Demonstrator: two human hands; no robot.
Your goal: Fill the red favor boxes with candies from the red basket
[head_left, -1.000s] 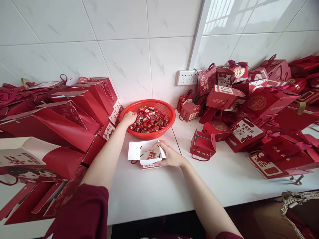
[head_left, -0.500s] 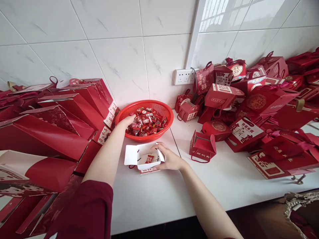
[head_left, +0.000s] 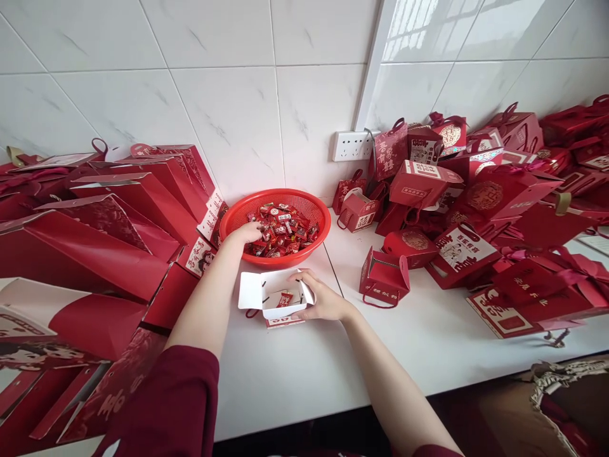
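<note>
My left hand point(head_left: 248, 232) is in the left side of a red plastic basket point(head_left: 311, 198), its fingers curled down against the wrapped candies point(head_left: 285, 230). What lies between the fingertips is hidden. In front of the basket stands a small open gift box point(head_left: 285, 313) with a white inside and its flaps folded out. One red-wrapped candy point(head_left: 285, 299) rests at its bottom. My right hand point(head_left: 323, 298) grips the box's right wall, with fingers over the rim and the thumb at the front.
Large red paper gift bags and boxes point(head_left: 118, 235) crowd the left side. Many red gift boxes point(head_left: 476, 190) are piled on the right, a handled one point(head_left: 384, 279) nearest. A socket strip point(head_left: 353, 146) is on the tiled wall. An open carton point(head_left: 566, 406) sits below the table edge.
My left hand has shifted slightly within the basket, and its fingers look more curled over the candies. My right hand keeps its hold on the box. The view has tilted slightly.
</note>
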